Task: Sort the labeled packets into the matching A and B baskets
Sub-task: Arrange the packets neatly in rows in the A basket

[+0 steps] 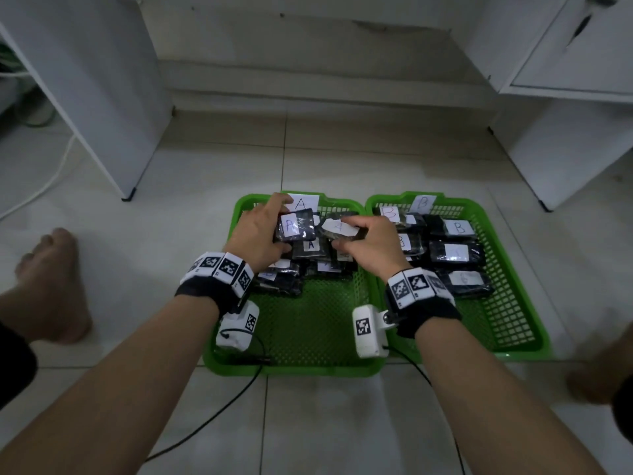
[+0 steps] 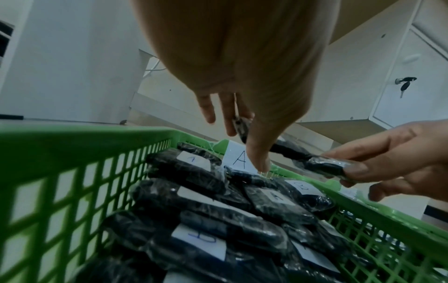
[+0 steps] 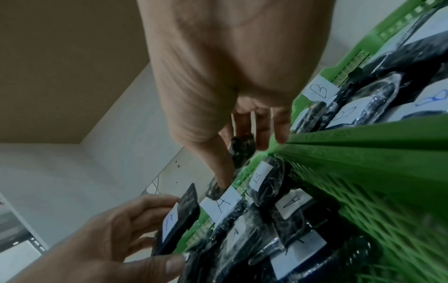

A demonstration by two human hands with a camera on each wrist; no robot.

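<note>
Packets of black plastic film with white paper labels (image 1: 296,226), one pinched in each of the hands, left (image 1: 261,233) and right (image 1: 371,247), above the green mesh A basket (image 1: 310,325) mid-frame, look light, soft and slippery, best gripped by opposite edges.

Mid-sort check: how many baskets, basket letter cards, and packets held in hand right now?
Green baskets: 2, A basket, B basket
Letter cards: 2, A card, B card
Held packets: 2, left-hand packet in left hand, right-hand packet in right hand
Total: 6
</note>
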